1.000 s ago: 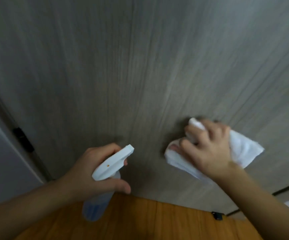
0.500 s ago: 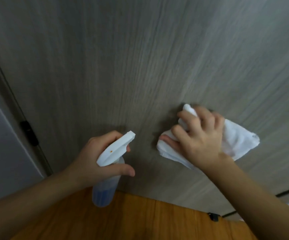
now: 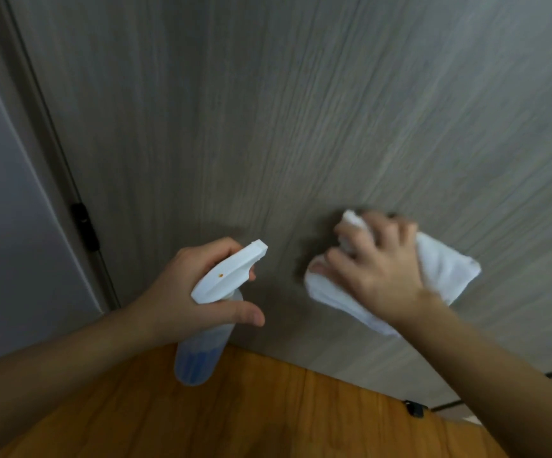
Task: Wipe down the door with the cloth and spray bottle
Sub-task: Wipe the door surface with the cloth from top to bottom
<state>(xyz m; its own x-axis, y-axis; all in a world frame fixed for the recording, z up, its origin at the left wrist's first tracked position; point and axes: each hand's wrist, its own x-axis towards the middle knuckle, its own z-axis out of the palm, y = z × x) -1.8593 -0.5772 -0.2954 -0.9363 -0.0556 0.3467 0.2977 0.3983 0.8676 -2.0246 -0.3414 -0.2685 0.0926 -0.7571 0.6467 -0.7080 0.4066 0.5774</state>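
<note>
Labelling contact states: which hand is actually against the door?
The right hand: it presses the white cloth flat on the door. The left hand grips the spray bottle short of the surface.

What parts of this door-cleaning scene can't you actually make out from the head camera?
- Spray bottle trigger: hidden behind the left hand and the white spray head.
- Cloth middle: covered by the right hand, which is motion-blurred.
- Door top and handle: cut off by the picture's edges.
- Small black thing by the door's bottom: too small to identify.
</note>
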